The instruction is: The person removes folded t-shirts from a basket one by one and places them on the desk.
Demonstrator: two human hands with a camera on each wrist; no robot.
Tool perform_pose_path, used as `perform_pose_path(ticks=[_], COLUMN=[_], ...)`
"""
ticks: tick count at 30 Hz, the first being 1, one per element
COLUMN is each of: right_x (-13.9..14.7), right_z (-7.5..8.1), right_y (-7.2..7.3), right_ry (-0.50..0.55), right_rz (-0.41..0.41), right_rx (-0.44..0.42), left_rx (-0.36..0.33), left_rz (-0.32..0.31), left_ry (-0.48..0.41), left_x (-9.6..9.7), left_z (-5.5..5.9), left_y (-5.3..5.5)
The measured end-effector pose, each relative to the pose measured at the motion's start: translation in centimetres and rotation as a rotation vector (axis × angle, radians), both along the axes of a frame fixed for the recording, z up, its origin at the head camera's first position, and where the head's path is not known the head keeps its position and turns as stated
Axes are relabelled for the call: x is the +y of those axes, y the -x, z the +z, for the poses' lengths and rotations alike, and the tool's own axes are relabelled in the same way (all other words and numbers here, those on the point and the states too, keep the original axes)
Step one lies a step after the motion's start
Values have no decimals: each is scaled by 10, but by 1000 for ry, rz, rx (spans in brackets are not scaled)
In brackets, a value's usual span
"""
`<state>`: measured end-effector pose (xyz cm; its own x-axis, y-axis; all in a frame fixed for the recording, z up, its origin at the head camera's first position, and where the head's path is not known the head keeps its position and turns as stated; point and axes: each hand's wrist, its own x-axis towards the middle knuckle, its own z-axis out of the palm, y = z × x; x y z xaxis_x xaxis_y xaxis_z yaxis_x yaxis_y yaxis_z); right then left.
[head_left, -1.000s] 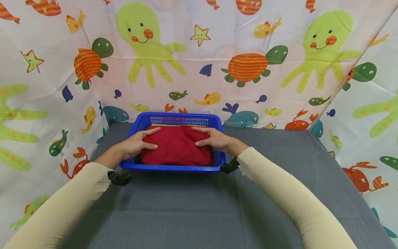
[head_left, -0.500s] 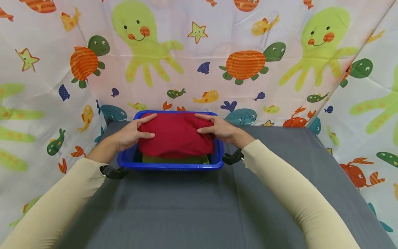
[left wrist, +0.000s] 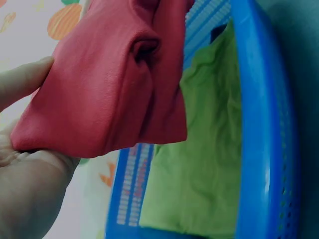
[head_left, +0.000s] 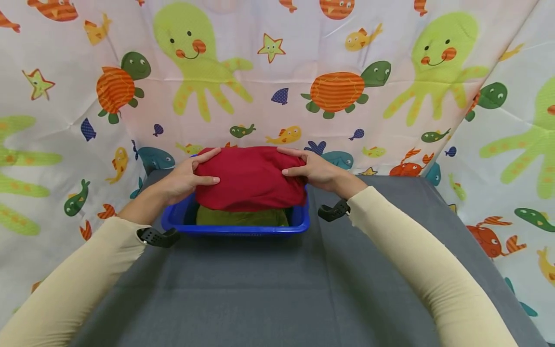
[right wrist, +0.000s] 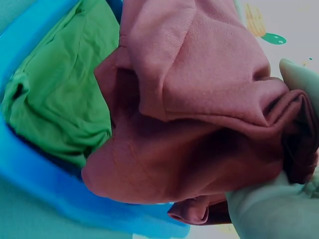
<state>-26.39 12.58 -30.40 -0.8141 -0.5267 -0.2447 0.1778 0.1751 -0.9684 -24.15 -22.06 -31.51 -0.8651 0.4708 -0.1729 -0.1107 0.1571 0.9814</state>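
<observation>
A folded red garment (head_left: 251, 179) hangs in the air over a blue plastic basket (head_left: 236, 230), gripped at both ends. My left hand (head_left: 184, 179) holds its left end, thumb in front. At the right end, my right hand (head_left: 320, 171) pinches the fabric the same way. Layered folds and a seam of the red cloth show in the right wrist view. Beneath it a folded green garment (left wrist: 199, 164) lies inside the basket. The red cloth hides much of the basket's back wall in the head view. What kind of garments these are cannot be told.
The basket stands on a table with a grey cloth (head_left: 243, 294). Behind the table hangs a white curtain (head_left: 260, 106) printed with sea animals, which also runs along the left and right sides. Something dark shows at the edge of the green garment in the basket.
Both hands have lifted the red garment up out of the basket, raising it away from the front rim. The green garment below has come into view.
</observation>
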Motion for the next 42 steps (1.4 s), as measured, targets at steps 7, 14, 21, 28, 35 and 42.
perform_pose_path(ticks=[7, 14, 21, 28, 35, 42], right_x=[24, 44, 61, 77, 92, 112], right_z=[2, 8, 10, 9, 9, 11], right_y=[1, 0, -4, -9, -12, -13], right_ry=[-10, -14, -26, -38, -52, -65], right_rz=[18, 25, 42, 34, 22, 5], right_rx=[2, 14, 10, 27, 32, 46], left_rx=[-20, -19, -12, 5, 5, 16], left_rz=[-5, -1, -9, -15, -13, -33], left_ry=[-47, -97, -86, -87, -76, -97], left_x=[26, 45, 61, 76, 93, 114], left_z=[-2, 0, 2, 4, 5, 6], left_y=[-5, -5, -9, -11, -9, -2])
